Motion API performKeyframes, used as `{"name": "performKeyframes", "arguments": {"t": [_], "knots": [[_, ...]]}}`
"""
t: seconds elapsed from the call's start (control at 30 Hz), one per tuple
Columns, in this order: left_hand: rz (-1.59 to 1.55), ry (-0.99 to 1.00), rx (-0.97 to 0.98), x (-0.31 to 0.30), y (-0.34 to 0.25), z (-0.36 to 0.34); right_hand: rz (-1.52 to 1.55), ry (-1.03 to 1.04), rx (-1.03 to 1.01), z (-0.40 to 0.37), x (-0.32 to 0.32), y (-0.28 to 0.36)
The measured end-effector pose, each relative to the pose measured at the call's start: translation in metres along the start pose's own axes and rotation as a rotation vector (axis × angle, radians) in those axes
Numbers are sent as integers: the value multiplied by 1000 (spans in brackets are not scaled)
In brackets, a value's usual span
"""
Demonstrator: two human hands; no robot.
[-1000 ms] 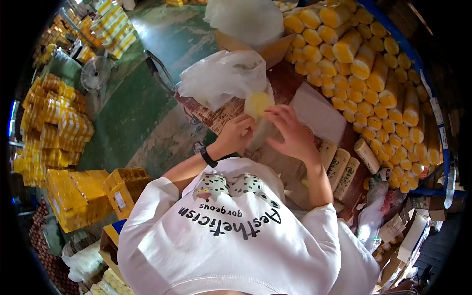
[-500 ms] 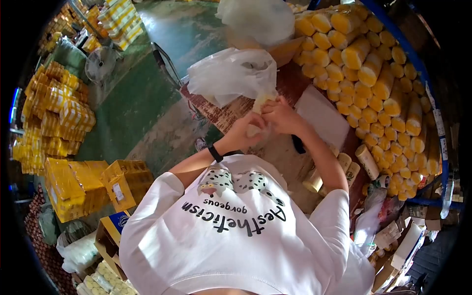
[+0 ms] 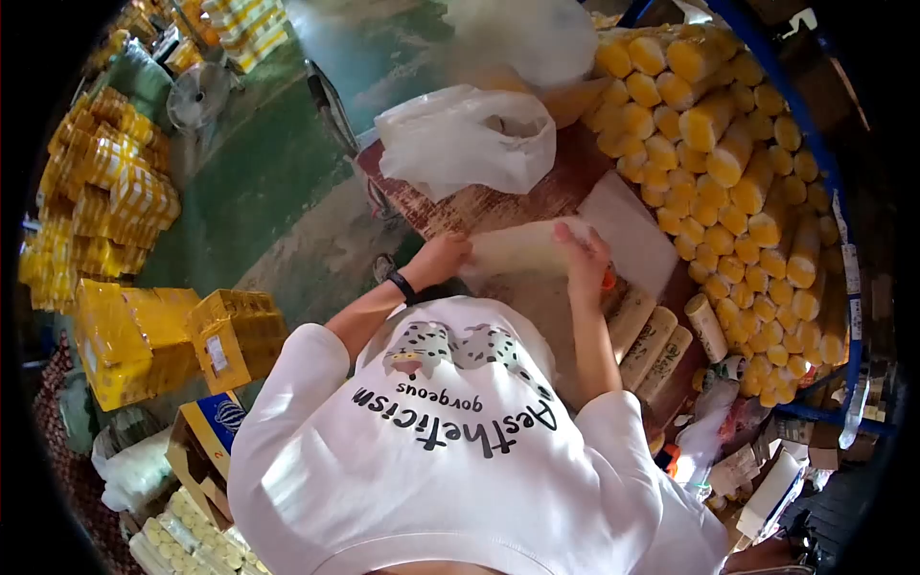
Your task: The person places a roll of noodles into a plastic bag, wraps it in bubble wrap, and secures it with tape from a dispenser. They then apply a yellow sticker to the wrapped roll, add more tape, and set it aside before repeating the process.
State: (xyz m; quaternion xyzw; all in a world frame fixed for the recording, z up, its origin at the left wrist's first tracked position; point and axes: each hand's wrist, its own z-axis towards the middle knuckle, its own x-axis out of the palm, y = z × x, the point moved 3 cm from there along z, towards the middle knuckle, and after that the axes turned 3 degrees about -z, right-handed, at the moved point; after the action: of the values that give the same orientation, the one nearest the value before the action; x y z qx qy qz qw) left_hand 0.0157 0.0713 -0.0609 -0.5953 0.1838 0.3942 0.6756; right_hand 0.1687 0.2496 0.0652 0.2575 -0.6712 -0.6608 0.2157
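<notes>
A pale, translucent, plastic-wrapped roll (image 3: pixel 522 249) spans the gap between my hands, lying crosswise above the near side of the table. My left hand (image 3: pixel 445 257) has its fingers closed at the roll's left end, with a black band on the wrist. At the other end, my right hand (image 3: pixel 583 257) grips the roll with its fingers up along the side. A small orange thing (image 3: pixel 609 278) shows beside the right palm, partly hidden. Just beyond the roll, a white plastic bag (image 3: pixel 465 144) lies crumpled on the worn reddish table (image 3: pixel 417 206).
Several printed pale rolls (image 3: pixel 656 350) lie right of my forearm. A tall stack of yellow-ended rolls (image 3: pixel 738 201) fills the right side, beside a blue frame (image 3: pixel 832 163). Yellow taped boxes (image 3: pixel 139 340) stand at left. A fan (image 3: pixel 198 96) is farther back.
My hands were close together at a small pale piece near the bag. Now they are apart, with the pale roll held lengthwise between them. The orange thing has come into view.
</notes>
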Motion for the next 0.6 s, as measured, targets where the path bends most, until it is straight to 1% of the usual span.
{"name": "performKeyframes", "arguments": {"t": [0.03,0.07,0.1,0.13,0.2,0.27,0.33,0.37,0.4,0.43,0.5,0.6], "knots": [[-16,44,-108,4,10,-2,44,-48,73,-4,-4,-5],[-21,55,-116,7,17,-5,43,-89,116,-10,-9,-10],[-27,66,-121,10,22,-7,69,-173,142,-9,-26,-35],[-33,77,-124,14,26,-7,94,-259,165,-4,-50,-75],[-82,11,-153,20,32,-8,102,-327,151,-13,-76,-92],[-155,-19,-169,31,39,-7,75,-292,71,-33,-90,-70],[-249,-22,-180,41,43,-2,-58,-263,141,-48,-112,-81],[-309,84,-222,43,44,2,-120,-249,177,-53,-122,-89],[-366,193,-264,38,37,10,-131,-228,146,-57,-128,-97],[-421,303,-305,39,34,17,-199,-194,175,-60,-131,-95],[-305,341,-256,43,34,36,-332,-123,228,-61,-136,-89],[-148,349,-127,53,33,53,-941,-51,-121,-45,-124,-77]]}}
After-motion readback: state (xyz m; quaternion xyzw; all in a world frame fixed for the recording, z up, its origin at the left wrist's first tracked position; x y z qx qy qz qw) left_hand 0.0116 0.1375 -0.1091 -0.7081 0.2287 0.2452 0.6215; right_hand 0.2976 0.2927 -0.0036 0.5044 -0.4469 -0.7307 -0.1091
